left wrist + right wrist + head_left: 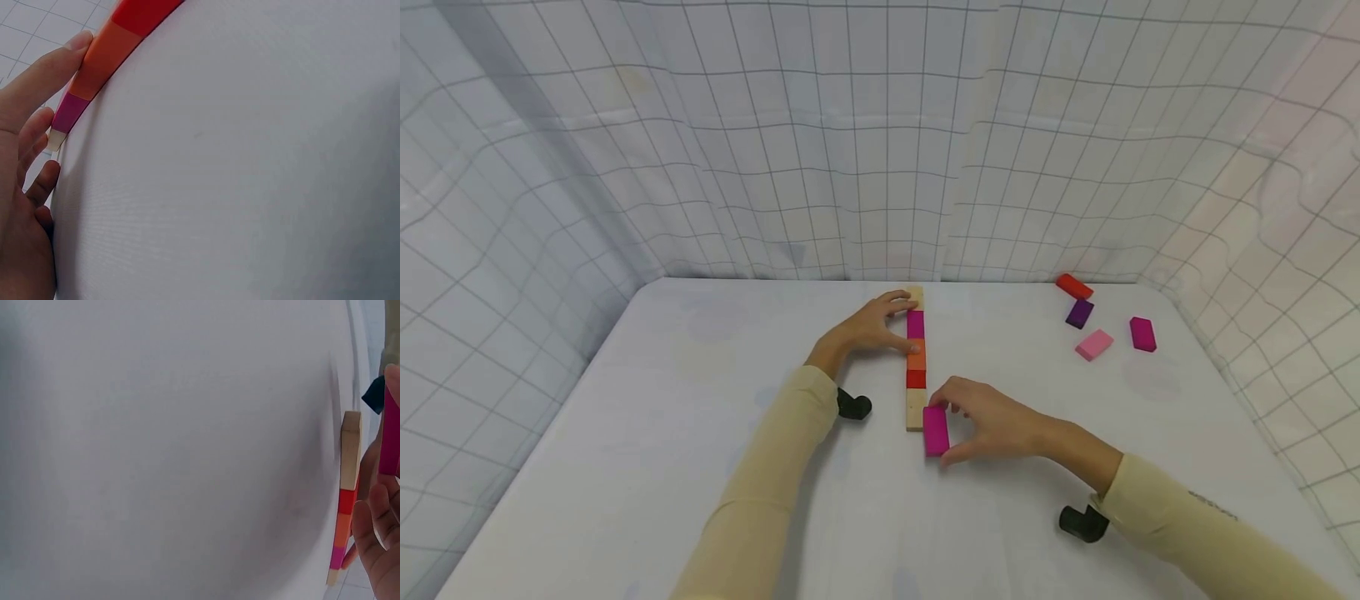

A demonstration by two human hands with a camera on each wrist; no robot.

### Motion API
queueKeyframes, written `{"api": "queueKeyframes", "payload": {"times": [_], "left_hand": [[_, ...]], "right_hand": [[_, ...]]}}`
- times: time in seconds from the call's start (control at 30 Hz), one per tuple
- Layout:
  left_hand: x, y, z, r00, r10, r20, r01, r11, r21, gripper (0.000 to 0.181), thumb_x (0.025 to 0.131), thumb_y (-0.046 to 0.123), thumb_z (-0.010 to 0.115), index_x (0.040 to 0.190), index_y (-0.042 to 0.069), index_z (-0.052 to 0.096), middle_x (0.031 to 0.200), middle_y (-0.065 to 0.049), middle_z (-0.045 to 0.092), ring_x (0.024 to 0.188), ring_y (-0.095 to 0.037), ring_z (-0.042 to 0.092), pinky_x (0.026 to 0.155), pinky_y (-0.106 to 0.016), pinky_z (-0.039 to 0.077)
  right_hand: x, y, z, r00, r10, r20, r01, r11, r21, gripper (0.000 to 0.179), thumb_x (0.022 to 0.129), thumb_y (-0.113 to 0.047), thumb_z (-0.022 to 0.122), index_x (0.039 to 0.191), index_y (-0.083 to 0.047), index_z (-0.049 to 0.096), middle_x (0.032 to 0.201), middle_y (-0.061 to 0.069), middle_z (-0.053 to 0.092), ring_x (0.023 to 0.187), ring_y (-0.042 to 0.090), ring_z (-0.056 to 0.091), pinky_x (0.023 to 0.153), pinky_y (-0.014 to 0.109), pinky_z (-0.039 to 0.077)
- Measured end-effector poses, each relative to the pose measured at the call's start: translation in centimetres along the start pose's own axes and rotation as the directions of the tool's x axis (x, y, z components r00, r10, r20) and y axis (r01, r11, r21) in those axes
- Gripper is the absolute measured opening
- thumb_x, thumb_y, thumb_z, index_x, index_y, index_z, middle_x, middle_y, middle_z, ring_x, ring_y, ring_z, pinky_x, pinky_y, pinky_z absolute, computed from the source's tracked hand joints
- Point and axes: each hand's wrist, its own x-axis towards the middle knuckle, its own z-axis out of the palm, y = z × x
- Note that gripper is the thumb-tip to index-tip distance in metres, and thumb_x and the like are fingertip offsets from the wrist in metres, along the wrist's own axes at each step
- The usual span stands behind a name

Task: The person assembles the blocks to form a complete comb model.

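Note:
A straight row of wooden blocks runs away from me along the table's middle: a natural wood block nearest, then a red block, an orange block, a magenta one and another natural wood block at the far end. My left hand rests along the row's left side. Its thumb touches the orange block and its fingers reach the far end. A separate magenta block is pinched lengthwise between thumb and fingers of my right hand, beside the near right corner of the row.
Loose at the back right lie a red block, a purple block, a light pink block and another magenta block. White grid-patterned curtains surround the white table at the back and sides.

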Motion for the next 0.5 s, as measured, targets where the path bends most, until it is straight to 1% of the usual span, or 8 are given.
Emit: {"api": "queueKeyframes", "payload": {"times": [0.17,0.27,0.4,0.5], "left_hand": [[0.0,0.0,-0.1,1.0,0.0,-0.002,0.0,1.0,0.001,0.093,0.082,0.049,0.084,0.16,0.019,0.043,0.168,-0.001,0.027,0.153,-0.028,0.022,0.122,-0.052,0.022],[0.0,-0.1,-0.1,1.0,0.002,0.0,-0.002,1.0,0.005,0.093,0.083,0.049,0.084,0.16,0.018,0.043,0.168,-0.001,0.027,0.153,-0.029,0.022,0.121,-0.053,0.022],[0.0,0.0,-0.1,1.0,0.005,0.006,-0.005,1.0,0.007,0.092,0.083,0.049,0.084,0.16,0.018,0.043,0.168,-0.001,0.026,0.153,-0.029,0.022,0.121,-0.053,0.022],[-0.1,0.0,-0.1,1.0,0.006,0.008,-0.006,1.0,0.006,0.093,0.083,0.048,0.084,0.16,0.017,0.042,0.168,-0.002,0.026,0.153,-0.03,0.022,0.122,-0.053,0.022]], "right_hand": [[0.6,-0.9,1.0,0.999,-0.017,0.037,0.019,0.998,-0.052,0.069,0.079,-0.049,0.089,0.133,-0.015,0.06,0.127,-0.005,0.057,0.117,0.015,0.054,0.099,0.038,0.053],[0.9,-1.2,1.5,0.998,-0.019,0.054,0.025,0.994,-0.104,0.069,0.079,-0.051,0.088,0.133,-0.017,0.061,0.13,-0.004,0.057,0.122,0.015,0.052,0.102,0.038,0.051],[1.1,-1.4,1.9,0.998,-0.028,0.056,0.038,0.983,-0.178,0.07,0.078,-0.053,0.089,0.133,-0.018,0.064,0.128,-0.004,0.056,0.119,0.012,0.052,0.1,0.033,0.052],[0.9,-1.4,1.6,0.997,-0.049,0.054,0.058,0.982,-0.177,0.07,0.078,-0.051,0.089,0.135,-0.018,0.065,0.123,-0.006,0.056,0.111,0.01,0.054,0.095,0.031,0.053]]}}
